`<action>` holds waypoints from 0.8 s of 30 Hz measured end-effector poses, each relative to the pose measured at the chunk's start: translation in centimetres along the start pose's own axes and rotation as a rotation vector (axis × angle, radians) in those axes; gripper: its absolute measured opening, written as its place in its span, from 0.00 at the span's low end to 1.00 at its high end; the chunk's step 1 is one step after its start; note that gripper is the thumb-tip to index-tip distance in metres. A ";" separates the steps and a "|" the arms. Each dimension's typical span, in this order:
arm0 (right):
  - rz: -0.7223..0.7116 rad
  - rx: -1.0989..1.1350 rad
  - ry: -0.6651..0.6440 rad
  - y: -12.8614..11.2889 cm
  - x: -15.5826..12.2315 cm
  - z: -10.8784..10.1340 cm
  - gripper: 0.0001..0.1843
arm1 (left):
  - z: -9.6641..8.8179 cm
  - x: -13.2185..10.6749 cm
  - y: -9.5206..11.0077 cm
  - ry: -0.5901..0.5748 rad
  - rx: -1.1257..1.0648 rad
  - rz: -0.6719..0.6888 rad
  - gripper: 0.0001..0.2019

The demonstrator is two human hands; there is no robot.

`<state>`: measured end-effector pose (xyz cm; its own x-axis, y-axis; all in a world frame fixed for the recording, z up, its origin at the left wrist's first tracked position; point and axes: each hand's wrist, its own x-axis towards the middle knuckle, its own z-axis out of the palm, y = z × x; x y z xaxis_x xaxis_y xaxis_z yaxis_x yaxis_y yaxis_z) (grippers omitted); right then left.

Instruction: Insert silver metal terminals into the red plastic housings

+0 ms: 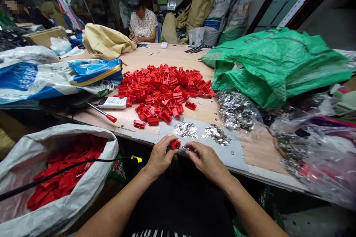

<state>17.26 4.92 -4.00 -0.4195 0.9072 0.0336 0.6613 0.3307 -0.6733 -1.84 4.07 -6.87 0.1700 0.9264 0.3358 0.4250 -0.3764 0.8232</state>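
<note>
Reference is the heap (167, 89) of red parts on the desk (178, 52). You hold one red part (175, 144) on the near side of the heap, apart from it, by the desk's front edge. Your left hand (160, 157) pinches this part between thumb and fingers. Your right hand (207, 157) pinches a thin rod (184, 148) directed at the part; whether its tip enters cannot be determined.

Between the heap and your hands, two lots of metal pieces (185, 130) lie on a grey sheet (200, 146). Left of the heap, you have a white box (113, 102) just beside it, then a screwdriver (102, 113) with a red handle, then a blue-and-white sack (41, 79). Right of the heap sit a clear bag (236, 113) of metal pieces and a green sack (278, 66); both restrict that side.

Nearer than the heap and to its left, an open sack (109, 144) contains more red parts; a black cord (83, 163) crosses its mouth. Beyond the heap, a co-worker (143, 24) sits at the desk.
</note>
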 end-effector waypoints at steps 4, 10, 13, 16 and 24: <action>-0.010 -0.010 -0.019 -0.1 0.3 0.4 0.10 | -0.1 0.4 -0.3 -0.061 -0.011 0.017 0.19; -0.016 -0.030 -0.031 0.0 0.5 0.6 0.10 | -0.2 0.8 -0.7 -0.130 -0.011 0.041 0.21; 0.003 -0.052 -0.040 -0.2 0.7 0.5 0.10 | -0.2 1.0 -1.0 -0.141 -0.010 0.064 0.21; 0.039 -0.073 -0.066 -0.6 1.1 0.4 0.10 | -0.2 1.0 -1.4 -0.147 -0.002 0.089 0.21; 0.109 -0.111 -0.063 -1.8 1.6 0.6 0.09 | 0.1 1.4 -1.9 -0.144 -0.006 0.096 0.21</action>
<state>15.03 5.59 -3.11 -0.3767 0.9225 -0.0839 0.7686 0.2607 -0.5842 -2.33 6.04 -7.97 0.3352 0.8771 0.3440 0.3959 -0.4625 0.7933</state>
